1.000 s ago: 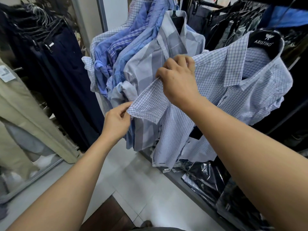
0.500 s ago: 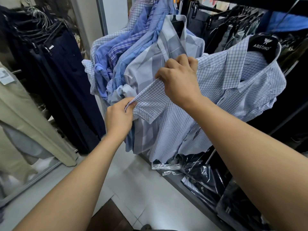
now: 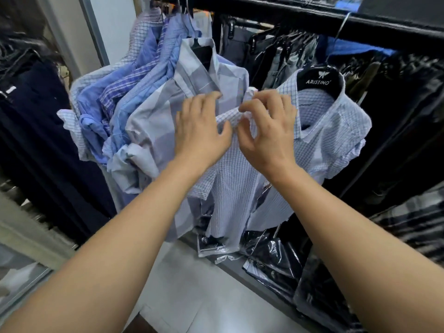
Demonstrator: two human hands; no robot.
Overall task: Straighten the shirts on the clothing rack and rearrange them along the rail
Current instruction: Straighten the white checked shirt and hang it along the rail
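Observation:
A white shirt with a fine blue check (image 3: 326,143) hangs on a black ARISTINO hanger (image 3: 319,80) from the black rail (image 3: 312,22). My right hand (image 3: 266,133) pinches a fold of its left shoulder between thumb and forefinger. My left hand (image 3: 200,133) lies on the same shoulder with its fingers spread and fairly straight, the fold running between thumb and fingers. Just left hangs a grey and pale blue block-pattern shirt (image 3: 153,121), then several blue and checked shirts (image 3: 129,92) bunched close together.
Dark trousers (image 3: 36,145) hang on a rack at the left. More dark garments (image 3: 403,111) hang behind and right of the checked shirt. Plastic-wrapped clothes (image 3: 271,260) lie on a low shelf under the shirts. Pale floor tiles (image 3: 192,296) show below my arms.
My left hand let go of the sleeve cuff and rose to the shoulder beside my right hand. The sleeve now hangs down. The view tilted up, showing the rail.

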